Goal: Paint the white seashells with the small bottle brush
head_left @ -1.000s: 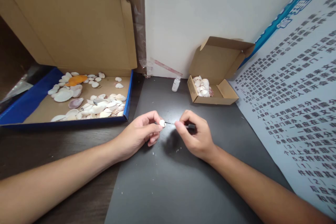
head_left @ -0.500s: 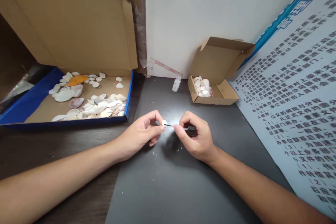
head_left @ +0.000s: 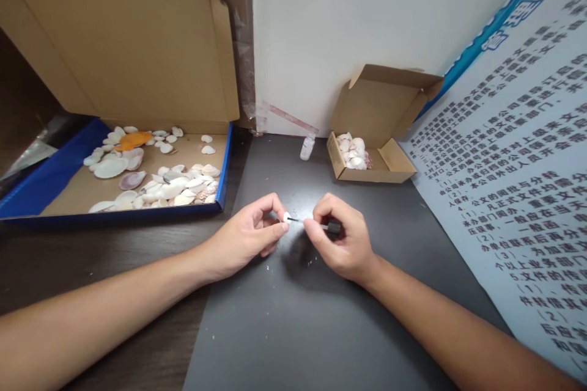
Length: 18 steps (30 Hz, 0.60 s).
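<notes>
Between thumb and forefinger, my left hand [head_left: 257,226] pinches a small white seashell [head_left: 287,218]. My right hand [head_left: 342,235] grips a thin applicator brush [head_left: 334,228] by its stem, the black cap lying across the fingers. The dark brush tip points left and meets the shell's face. Both hands are close together above the dark grey mat. Beyond them, a small clear bottle [head_left: 307,147] with a whitish label stands uncapped near the wall.
On the left is an open blue-sided cardboard box [head_left: 224,177] of seashells, including an orange one [head_left: 134,140]. A smaller open carton [head_left: 373,175] with white shells stands at the back right. A printed sheet [head_left: 518,195] borders the right. Small white flecks dot the mat [head_left: 275,342].
The shell is tilted slightly differently in my left fingers, with the brush tip still on it. Both hands stay almost in place, and the view has shifted slightly.
</notes>
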Tool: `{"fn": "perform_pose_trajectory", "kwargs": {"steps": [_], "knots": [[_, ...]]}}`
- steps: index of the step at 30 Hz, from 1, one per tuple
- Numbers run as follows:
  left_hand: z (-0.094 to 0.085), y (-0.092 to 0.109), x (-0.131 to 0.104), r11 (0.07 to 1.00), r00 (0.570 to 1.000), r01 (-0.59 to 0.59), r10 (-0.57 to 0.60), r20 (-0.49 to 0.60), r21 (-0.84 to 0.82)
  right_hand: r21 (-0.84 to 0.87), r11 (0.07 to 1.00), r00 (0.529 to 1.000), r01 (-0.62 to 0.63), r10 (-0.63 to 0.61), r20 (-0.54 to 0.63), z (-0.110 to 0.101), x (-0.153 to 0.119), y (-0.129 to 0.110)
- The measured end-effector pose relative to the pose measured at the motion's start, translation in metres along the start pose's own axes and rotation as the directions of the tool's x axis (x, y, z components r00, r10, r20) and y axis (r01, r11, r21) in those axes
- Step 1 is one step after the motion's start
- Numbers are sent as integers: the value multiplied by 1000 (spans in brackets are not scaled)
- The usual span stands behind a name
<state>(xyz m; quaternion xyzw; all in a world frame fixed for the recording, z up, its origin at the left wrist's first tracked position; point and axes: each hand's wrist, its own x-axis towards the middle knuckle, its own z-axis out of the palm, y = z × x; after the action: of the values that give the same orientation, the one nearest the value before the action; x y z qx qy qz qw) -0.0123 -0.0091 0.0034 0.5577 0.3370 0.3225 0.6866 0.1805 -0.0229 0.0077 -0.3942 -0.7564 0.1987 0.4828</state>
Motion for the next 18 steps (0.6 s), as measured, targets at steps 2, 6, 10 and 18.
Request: {"fn": "perform_pose_trajectory", "kwargs": {"steps": [2, 6, 10, 18], "knots": [[0, 0, 0, 1000, 1000, 3, -3, 0, 3, -28, 1000, 1000, -7, 7, 7, 0, 0, 0], [1, 0, -1, 1000, 1000, 6, -6, 7, 12, -24, 999, 998, -48, 47, -39, -1, 1, 0], [1, 0, -1, 999, 1000, 10, -10, 1, 32, -25, 1000, 1000, 3, -3, 5, 0, 1, -1], [1, 1, -2, 1000, 1000, 18, -18, -9, 25, -5, 999, 999, -34, 34, 0, -1, 0, 0]]}}
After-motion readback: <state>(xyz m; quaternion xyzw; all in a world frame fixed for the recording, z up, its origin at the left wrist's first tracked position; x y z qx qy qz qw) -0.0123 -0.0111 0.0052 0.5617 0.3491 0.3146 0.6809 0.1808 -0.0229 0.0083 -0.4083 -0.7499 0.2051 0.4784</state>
